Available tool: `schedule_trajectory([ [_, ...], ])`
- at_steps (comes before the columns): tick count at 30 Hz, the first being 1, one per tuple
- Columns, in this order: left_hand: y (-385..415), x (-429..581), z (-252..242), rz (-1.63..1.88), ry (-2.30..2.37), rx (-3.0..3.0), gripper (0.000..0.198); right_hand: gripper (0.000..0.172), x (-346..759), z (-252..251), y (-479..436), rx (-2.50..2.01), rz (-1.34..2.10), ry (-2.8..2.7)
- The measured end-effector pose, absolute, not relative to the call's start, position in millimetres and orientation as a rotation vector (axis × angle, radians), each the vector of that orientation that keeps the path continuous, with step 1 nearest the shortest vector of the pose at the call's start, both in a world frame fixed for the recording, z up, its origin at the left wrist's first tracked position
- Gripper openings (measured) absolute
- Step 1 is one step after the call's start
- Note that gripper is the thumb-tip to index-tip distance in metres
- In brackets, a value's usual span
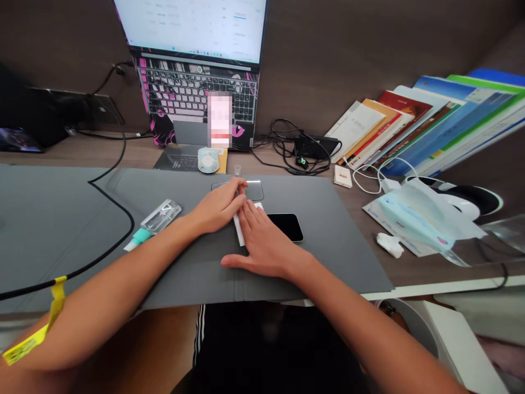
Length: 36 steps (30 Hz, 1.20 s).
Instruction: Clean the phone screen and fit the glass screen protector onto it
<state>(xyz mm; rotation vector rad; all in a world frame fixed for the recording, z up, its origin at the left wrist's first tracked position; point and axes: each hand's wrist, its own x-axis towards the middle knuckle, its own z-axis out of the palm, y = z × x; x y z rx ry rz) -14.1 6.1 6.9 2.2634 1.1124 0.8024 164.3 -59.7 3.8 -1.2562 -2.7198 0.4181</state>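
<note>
My right hand (pixel 262 239) lies flat with its fingers stretched together and the thumb out to the side. Under it a white strip (pixel 238 230), perhaps paper or film, shows along its left edge. My left hand (pixel 221 207) meets its fingertips, with bent fingers and the thumb laid close; whatever it may hold is hidden. Beside my right hand is a black-screened phone (pixel 289 226), partly covered by the hand. A clear, dark-edged glass sheet (pixel 256 190) lies just beyond my fingers. Left of my left hand lies a clear spray bottle (pixel 159 216) with a teal collar.
A grey mat (pixel 328 219) covers the desk. Behind it stand an open laptop (pixel 197 98) and a mouse (pixel 209 160). Books (pixel 430 120) lean at the right, near a tissue pack (pixel 422 213) and crumpled tissue (pixel 390 244). A black cable (pixel 127 213) crosses the left side.
</note>
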Motion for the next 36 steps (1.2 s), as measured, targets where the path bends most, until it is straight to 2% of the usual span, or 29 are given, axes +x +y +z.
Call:
schedule_trajectory([
  [3,5.6,-14.3,7.1,0.738,1.1,2.268,0.033,0.115,157.9,2.6,-74.4,-1.206,0.374,-2.718],
  [9,5.3,-14.9,6.2,0.737,1.09,2.308,0.032,0.078,192.0,7.3,-99.2,-1.205,0.274,-2.82],
  [14,7.4,-16.2,5.6,0.753,1.088,2.334,0.033,0.057,244.9,8.6,-103.8,-1.2,0.269,-2.768],
  [23,11.2,-18.2,5.9,0.832,1.236,2.382,0.035,0.049,299.7,7.4,-74.5,-1.237,0.292,-2.727],
  [26,14.0,-20.5,4.6,0.818,1.352,2.403,0.05,0.049,314.7,26.2,-45.0,-1.256,0.235,-2.722],
  [30,17.5,-21.9,0.6,0.616,1.391,2.555,0.072,0.05,318.3,48.1,3.3,-1.268,0.104,-2.587],
  [36,20.1,-22.5,-3.7,0.452,1.421,2.595,0.075,0.051,305.2,18.6,43.7,-1.227,0.161,-2.569],
])
